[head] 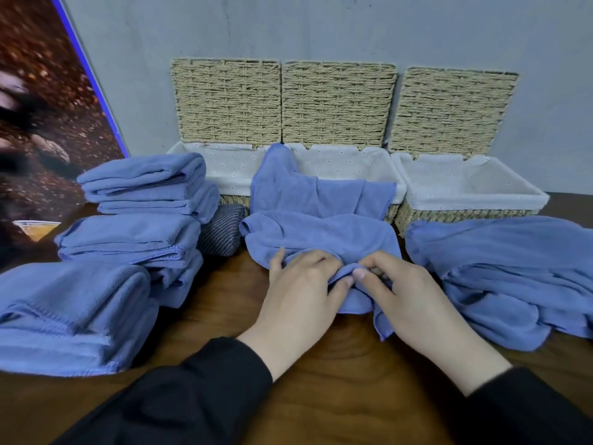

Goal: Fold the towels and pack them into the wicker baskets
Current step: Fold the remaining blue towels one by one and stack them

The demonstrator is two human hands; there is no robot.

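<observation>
A loose blue towel (321,232) lies crumpled in the middle of the wooden table, its far end draped over the front rim of the middle wicker basket (345,163). My left hand (300,293) and my right hand (407,297) meet at the towel's near edge, both pinching a bunched fold of it. The left basket (224,170) and right basket (471,187) stand beside the middle one, all with white liners and lids propped open against the wall. Folded blue towels (144,200) are stacked at the left.
A heap of unfolded blue towels (510,277) lies at the right. A dark striped rolled cloth (221,232) sits between the folded stacks and the left basket. More folded towels (70,313) fill the near left. A picture panel (48,123) leans at the far left.
</observation>
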